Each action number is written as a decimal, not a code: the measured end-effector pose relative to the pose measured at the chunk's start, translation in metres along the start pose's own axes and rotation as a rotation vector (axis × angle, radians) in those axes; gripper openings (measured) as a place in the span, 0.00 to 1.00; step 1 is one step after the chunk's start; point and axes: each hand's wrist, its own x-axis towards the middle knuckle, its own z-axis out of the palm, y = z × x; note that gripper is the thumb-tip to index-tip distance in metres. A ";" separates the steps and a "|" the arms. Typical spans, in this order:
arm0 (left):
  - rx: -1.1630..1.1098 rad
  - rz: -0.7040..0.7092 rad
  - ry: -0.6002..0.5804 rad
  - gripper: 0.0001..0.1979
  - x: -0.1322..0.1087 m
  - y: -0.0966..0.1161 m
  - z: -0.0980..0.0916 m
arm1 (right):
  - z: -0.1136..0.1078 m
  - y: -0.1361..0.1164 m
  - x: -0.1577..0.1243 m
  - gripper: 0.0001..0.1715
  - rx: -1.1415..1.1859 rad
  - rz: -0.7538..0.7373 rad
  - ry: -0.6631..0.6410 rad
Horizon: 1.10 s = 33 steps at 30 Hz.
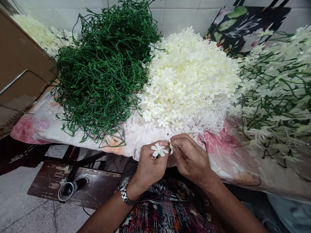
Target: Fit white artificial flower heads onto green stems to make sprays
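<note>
My left hand [152, 165] is closed around a green stem, mostly hidden in the fist, with a white artificial flower [159, 149] showing at its top. Close against it, my right hand [190, 158] pinches a second small white flower [170, 147] between thumb and forefinger. The two hands nearly meet over the table's front edge. Straight ahead lies a heap of loose white blossoms [189, 74]. To its left rises a tangled pile of green plastic stems [104, 64]. On the right, stems with white flowers attached [279, 94] are heaped up.
A floral cloth [228, 152] covers the table. At far left stands a cardboard box [21, 58], with more pale blossoms [36, 30] behind it. A dark flowered bag [243, 29] leans on the tiled wall. Below left, a clear cup [66, 191] sits on a brown wooden bench [97, 184].
</note>
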 end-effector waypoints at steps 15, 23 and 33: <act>-0.049 -0.070 -0.047 0.08 0.002 0.003 -0.007 | -0.004 0.001 -0.002 0.06 0.117 0.084 0.036; -0.102 -0.092 0.011 0.08 0.002 0.006 0.001 | -0.002 0.001 0.000 0.06 0.064 0.068 0.058; -0.076 -0.056 0.083 0.08 0.002 0.005 0.005 | 0.000 0.001 0.003 0.06 0.026 0.033 0.073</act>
